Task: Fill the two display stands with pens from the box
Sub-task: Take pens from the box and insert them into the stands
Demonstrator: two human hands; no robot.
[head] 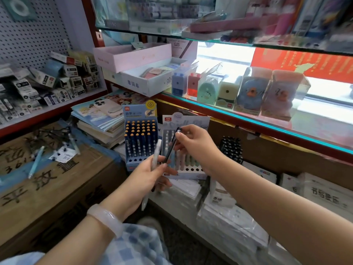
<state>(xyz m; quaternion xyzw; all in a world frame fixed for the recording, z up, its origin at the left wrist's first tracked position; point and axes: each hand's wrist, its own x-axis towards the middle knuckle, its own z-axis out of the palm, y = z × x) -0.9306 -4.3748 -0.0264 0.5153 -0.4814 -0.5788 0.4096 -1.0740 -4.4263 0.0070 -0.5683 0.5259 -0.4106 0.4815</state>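
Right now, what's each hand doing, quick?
Left hand: holds a white pen.
Right hand: pinches a dark pen near its top, in front of the pale display stand.

Bright daylight pours in from behind the glass shelf (267, 127) on my right, blowing the window area out to pure white and laying a hazy glare across the glass and the clear plastic boxes (267, 92) on it, while the cardboard carton (57, 184) on my left sits in softer, dimmer light with only faint shadows. The wide lens bends the shelf edges and the pegboard (28, 35) towards the corners, and the upper shelf (210, 20) is smeared with blur. My right hand (196, 144) and left hand (147, 176) are fairly sharp, evenly lit, though the fingertips look slightly soft.
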